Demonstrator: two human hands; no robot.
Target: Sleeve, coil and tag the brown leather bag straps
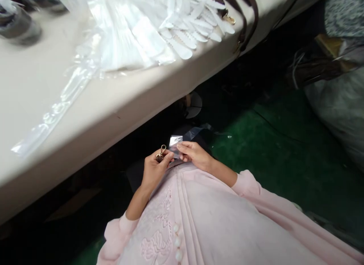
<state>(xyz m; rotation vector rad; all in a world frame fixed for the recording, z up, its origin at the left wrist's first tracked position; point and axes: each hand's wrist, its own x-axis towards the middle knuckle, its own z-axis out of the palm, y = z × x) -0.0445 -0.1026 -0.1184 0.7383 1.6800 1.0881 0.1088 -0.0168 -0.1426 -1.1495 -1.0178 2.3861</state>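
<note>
Near my waist, my left hand (155, 166) is closed, with a small gold swivel clasp (163, 148) standing up from its fingers. A dark round piece at the base of the clasp lies against the thumb; what else is in the palm is hidden. Close beside it, my right hand (197, 155) pinches a shiny clear plastic sleeve (176, 140) between thumb and fingers. The sleeve's lower edge reaches the left fingertips. Behind the right hand a strip of clear film (195, 132) trails over something dark.
Clear plastic sleeves (122, 37) and white serrated-looking strips (184, 50) are heaped on a cloth-covered table (85, 120). A brown strap (253, 14) with gold hardware hangs over its edge. Bulky sacks (341, 105) stand at right on the green floor (256, 143).
</note>
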